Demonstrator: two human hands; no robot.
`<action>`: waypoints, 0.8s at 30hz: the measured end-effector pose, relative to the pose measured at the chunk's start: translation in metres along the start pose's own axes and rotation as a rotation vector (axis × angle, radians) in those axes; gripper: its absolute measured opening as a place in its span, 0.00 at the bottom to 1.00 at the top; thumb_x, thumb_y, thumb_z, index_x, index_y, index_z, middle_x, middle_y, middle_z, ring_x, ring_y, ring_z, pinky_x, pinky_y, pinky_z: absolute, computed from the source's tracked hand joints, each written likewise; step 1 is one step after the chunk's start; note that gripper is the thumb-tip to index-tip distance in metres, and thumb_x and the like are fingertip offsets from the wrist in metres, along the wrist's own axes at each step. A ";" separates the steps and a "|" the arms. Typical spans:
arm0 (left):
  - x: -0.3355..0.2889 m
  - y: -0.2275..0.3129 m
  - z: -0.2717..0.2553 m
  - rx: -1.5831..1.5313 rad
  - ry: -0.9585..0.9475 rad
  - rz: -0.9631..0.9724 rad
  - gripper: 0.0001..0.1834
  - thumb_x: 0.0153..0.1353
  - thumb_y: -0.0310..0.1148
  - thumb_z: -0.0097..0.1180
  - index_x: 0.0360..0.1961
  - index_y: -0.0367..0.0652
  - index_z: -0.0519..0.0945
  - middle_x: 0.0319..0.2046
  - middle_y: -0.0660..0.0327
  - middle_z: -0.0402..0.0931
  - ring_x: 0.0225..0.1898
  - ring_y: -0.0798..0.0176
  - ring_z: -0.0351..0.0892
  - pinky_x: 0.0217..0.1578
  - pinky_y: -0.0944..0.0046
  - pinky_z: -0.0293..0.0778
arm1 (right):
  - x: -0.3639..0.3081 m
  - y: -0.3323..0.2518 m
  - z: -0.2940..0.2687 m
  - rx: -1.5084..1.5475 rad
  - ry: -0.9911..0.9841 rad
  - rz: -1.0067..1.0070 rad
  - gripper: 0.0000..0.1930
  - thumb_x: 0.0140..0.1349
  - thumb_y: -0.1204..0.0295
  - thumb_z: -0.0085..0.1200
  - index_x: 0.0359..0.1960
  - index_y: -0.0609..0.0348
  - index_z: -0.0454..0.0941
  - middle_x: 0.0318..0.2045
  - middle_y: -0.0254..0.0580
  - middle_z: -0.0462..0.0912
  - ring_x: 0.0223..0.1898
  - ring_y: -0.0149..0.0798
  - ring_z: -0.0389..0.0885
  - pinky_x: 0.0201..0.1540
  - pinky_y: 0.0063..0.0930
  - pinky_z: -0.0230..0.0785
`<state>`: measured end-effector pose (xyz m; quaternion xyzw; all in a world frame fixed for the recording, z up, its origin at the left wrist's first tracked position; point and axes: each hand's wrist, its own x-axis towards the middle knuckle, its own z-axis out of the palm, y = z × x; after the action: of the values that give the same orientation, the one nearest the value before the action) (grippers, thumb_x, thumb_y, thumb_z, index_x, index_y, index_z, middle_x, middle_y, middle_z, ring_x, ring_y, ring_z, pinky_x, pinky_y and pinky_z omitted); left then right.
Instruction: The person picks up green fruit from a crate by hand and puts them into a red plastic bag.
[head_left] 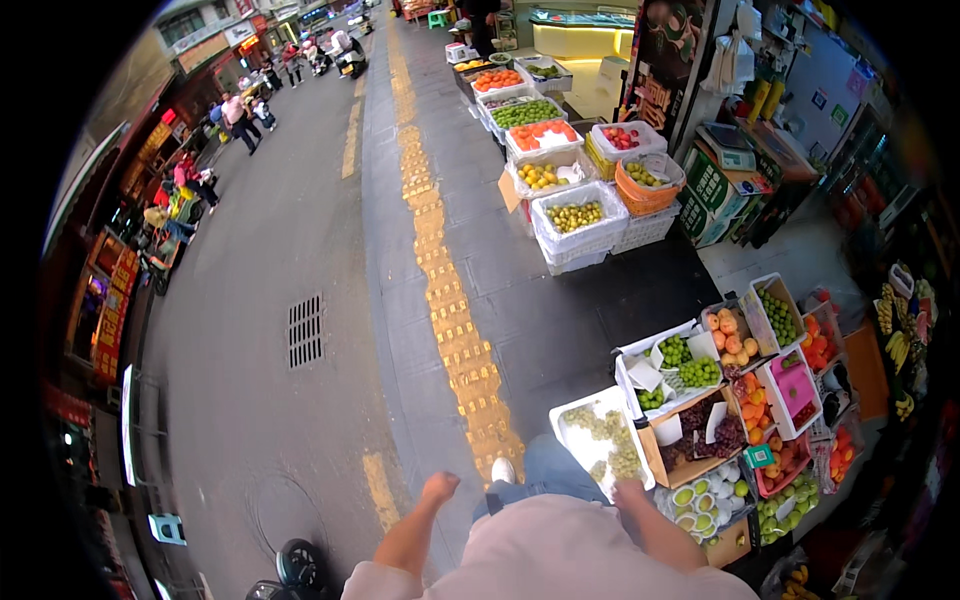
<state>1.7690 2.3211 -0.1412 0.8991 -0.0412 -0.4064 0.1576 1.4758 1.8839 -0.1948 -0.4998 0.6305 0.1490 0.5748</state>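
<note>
1. Our left hand hangs out to the left of our body, over the grey pavement. Its fingers are curled in toward the palm, and we see nothing in its hold.
2. Our right hand is low on the right, at the near end of a white tray. It is small and blurred, so we cannot tell how far its fingers are curled, whether they touch the tray or whether they hold anything.
3. The tray lies at the left, near corner of the right-hand fruit display; pale green grapes are spread in it, mostly toward its right side.
4. Just right of the tray we find dark grapes in a cardboard box, with round green fruit in a white box beyond.
5. Nearer to us on that side sit pale fruits in white netting.
6. Farther off on the right, a second row of crates runs away from us, with yellow-green fruit at its near end and an orange basket beside it.
7. One white shoe of ours shows by the yellow paving strip; left of that, a drain grate is set in the road.
</note>
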 end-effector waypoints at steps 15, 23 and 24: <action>0.344 0.372 -0.212 0.211 -0.028 0.134 0.19 0.58 0.47 0.54 0.40 0.46 0.85 0.30 0.55 0.84 0.35 0.51 0.83 0.38 0.55 0.77 | 0.259 -0.462 -0.042 0.033 0.096 -0.257 0.16 0.56 0.62 0.57 0.26 0.67 0.81 0.25 0.52 0.83 0.28 0.52 0.82 0.33 0.45 0.71; 0.510 0.620 -0.188 0.325 -0.219 0.395 0.15 0.60 0.41 0.59 0.41 0.41 0.85 0.25 0.58 0.82 0.26 0.61 0.82 0.29 0.59 0.77 | 0.250 -0.820 -0.169 0.007 0.275 -0.681 0.15 0.58 0.59 0.55 0.37 0.57 0.84 0.35 0.49 0.85 0.40 0.53 0.83 0.46 0.39 0.74; 0.533 0.662 -0.185 0.453 -0.204 0.550 0.15 0.60 0.41 0.59 0.42 0.42 0.85 0.24 0.59 0.82 0.26 0.60 0.82 0.29 0.59 0.77 | 0.278 -0.817 -0.202 0.007 0.359 -0.694 0.14 0.58 0.60 0.55 0.36 0.58 0.84 0.33 0.49 0.85 0.37 0.52 0.84 0.43 0.39 0.75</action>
<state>2.2976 1.6326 -0.1992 0.8213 -0.3855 -0.4172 0.0531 2.0594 1.2296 -0.0621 -0.6995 0.5152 -0.1465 0.4732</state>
